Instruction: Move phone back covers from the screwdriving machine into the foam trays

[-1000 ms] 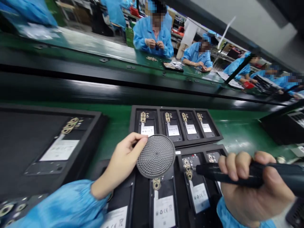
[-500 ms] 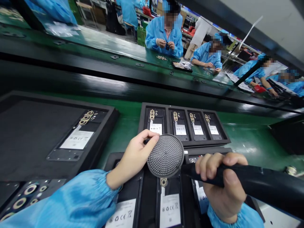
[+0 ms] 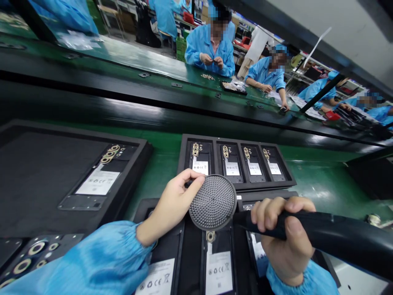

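Right now my left hand (image 3: 176, 196) pinches the round perforated disc (image 3: 213, 202) by its rim above the near tray (image 3: 144, 207), while my right hand (image 3: 284, 237) grips the black driver (image 3: 331, 235), its tip beside that disc.

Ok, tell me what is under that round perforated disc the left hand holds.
Under the round perforated disc sits a black tray of phone back covers. One cover shows below it, with a gold camera ring and white label. The disc hides that cover's upper end.
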A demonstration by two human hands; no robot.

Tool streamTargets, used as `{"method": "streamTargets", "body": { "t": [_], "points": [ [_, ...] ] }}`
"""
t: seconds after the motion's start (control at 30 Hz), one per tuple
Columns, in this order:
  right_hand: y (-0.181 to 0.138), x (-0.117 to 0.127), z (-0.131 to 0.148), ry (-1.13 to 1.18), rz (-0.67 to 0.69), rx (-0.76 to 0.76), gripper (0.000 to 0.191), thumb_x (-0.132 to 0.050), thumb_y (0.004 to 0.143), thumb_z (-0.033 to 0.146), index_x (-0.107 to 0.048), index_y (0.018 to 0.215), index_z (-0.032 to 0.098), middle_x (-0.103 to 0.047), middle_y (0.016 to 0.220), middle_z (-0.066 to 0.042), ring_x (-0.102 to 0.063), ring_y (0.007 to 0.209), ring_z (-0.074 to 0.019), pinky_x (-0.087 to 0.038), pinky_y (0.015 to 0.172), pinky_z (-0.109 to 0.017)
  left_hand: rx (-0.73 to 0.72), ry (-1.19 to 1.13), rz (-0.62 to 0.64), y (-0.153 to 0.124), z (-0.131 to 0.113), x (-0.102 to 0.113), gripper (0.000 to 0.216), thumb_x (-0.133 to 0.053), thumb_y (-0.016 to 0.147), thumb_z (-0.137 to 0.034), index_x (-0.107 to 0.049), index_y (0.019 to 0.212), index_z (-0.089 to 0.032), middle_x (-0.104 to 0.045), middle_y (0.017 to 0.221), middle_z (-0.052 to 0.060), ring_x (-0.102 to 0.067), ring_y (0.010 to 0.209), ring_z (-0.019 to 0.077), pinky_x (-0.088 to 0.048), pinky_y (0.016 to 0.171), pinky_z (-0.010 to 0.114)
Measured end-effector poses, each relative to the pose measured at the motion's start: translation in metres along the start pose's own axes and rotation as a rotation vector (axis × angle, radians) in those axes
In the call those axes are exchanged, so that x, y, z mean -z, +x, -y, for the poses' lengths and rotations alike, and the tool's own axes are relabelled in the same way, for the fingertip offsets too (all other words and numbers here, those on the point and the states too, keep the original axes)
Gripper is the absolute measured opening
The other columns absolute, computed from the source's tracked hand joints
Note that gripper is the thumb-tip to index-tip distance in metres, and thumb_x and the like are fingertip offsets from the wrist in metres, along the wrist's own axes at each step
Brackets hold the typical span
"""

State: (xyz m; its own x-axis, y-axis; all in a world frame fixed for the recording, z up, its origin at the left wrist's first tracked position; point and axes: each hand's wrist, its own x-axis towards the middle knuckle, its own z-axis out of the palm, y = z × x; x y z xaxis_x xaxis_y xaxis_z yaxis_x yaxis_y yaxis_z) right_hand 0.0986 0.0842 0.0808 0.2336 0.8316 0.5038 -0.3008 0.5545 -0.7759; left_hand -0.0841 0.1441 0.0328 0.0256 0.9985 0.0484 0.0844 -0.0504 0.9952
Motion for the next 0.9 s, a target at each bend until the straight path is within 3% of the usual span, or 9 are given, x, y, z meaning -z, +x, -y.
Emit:
{"method": "streamTargets", "body": {
  "t": [0.2,0.3,0.53,0.7,0.9],
  "points": [
    [-0.001,-0.003,-0.003,-0.018,0.040,0.044,0.010,-0.060,0.088,0.026,-0.050,0.091,0.024,-0.055,0.061,0.008,-0.050,0.049,-0.0097,-0.046,0.051,-0.026,0.008,-0.003,-0.002,0.001,-0.001,-0.001,0.029,-0.060,0.082,-0.048,-0.065,0.083,-0.019,-0.067,0.082,0.001,-0.061,0.079,0.0169,-0.048,0.072,0.028],
    [-0.003,-0.001,0.009,-0.021,0.029,0.062,0.011,-0.060,0.088,0.029,-0.051,0.090,0.024,-0.055,0.060,0.008,-0.049,0.048,-0.0099,-0.045,0.049,-0.027,0.025,0.009,-0.004,0.001,-0.002,-0.001,0.031,-0.060,0.081,-0.050,-0.065,0.084,-0.019,-0.067,0.082,0.002,-0.062,0.079,0.0179,-0.049,0.071,0.028],
    [0.021,0.042,0.052,-0.199,-0.170,0.147,0.016,-0.066,0.082,0.036,-0.055,0.086,0.025,-0.054,0.054,0.007,-0.044,0.044,-0.0109,-0.041,0.047,-0.027,0.058,0.019,-0.009,0.002,-0.004,0.000,0.036,-0.062,0.078,-0.056,-0.066,0.083,-0.021,-0.069,0.082,0.002,-0.063,0.079,0.0204,-0.050,0.069,0.028],
    [0.048,0.064,0.027,-0.267,-0.273,0.045,0.013,-0.065,0.080,0.027,-0.053,0.083,0.024,-0.052,0.052,0.008,-0.046,0.046,-0.0113,-0.045,0.047,-0.026,0.064,0.061,-0.039,0.004,-0.004,0.000,0.036,-0.062,0.075,-0.058,-0.067,0.081,-0.023,-0.069,0.081,0.002,-0.063,0.077,0.0210,-0.051,0.067,0.026],
    [0.044,0.067,0.002,-0.265,-0.211,0.020,0.010,-0.064,0.082,0.021,-0.054,0.084,0.023,-0.053,0.053,0.008,-0.048,0.045,-0.0102,-0.046,0.046,-0.025,0.126,0.147,-0.058,0.005,-0.009,0.001,0.039,-0.061,0.071,-0.061,-0.067,0.080,-0.023,-0.070,0.082,0.002,-0.063,0.078,0.0215,-0.051,0.068,0.026]
  ]
}}
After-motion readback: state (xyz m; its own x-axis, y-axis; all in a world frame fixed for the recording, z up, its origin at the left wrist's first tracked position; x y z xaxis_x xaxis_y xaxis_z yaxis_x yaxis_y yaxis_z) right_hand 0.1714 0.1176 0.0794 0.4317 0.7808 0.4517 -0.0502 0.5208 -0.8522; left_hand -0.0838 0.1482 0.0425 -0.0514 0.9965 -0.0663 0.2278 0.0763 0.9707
